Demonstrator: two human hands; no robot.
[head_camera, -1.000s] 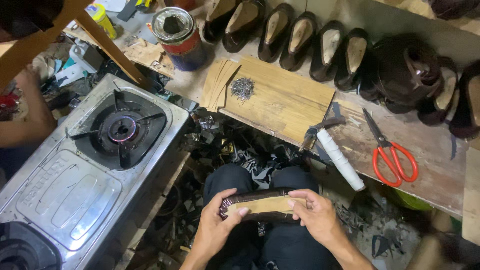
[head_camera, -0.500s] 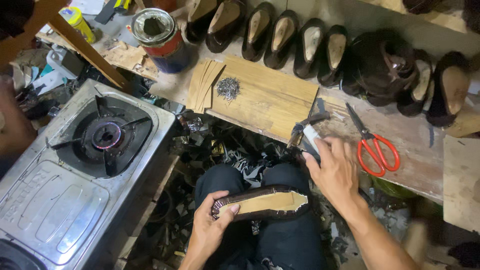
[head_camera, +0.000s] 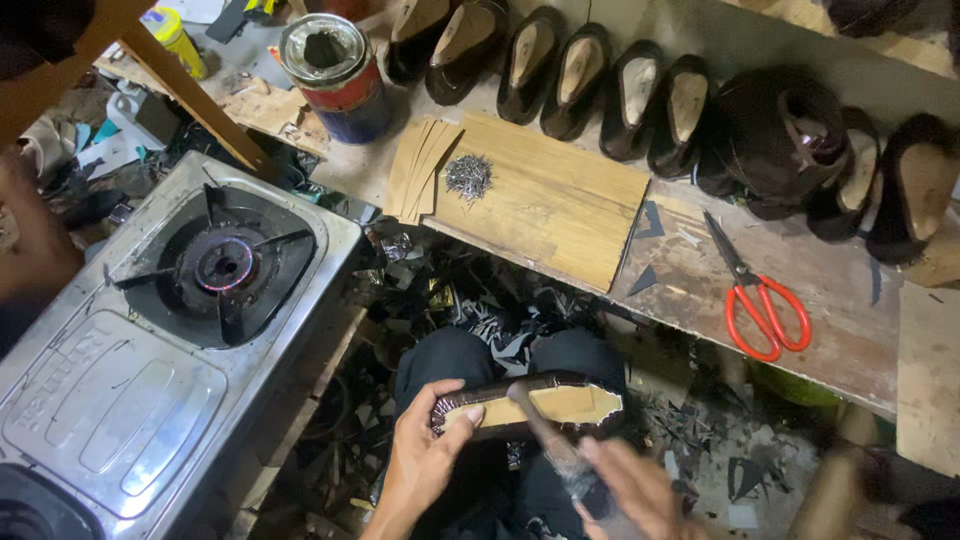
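Down at 6 o'clock, over the person's knees, lies a dark shoe (head_camera: 530, 406) turned sole-up: glossy brown upper folded around a pale tan insole. Its long axis runs 9 to 3 o'clock, the narrower end toward 9. The left hand (head_camera: 425, 462) has its grip closed on that 9 o'clock end, thumb on top. The right hand (head_camera: 625, 490), blurred, wraps a hammer (head_camera: 548, 435) whose head meets the sole. Red scissors (head_camera: 762, 300) rest on the tabletop (head_camera: 690, 285) at 2 o'clock.
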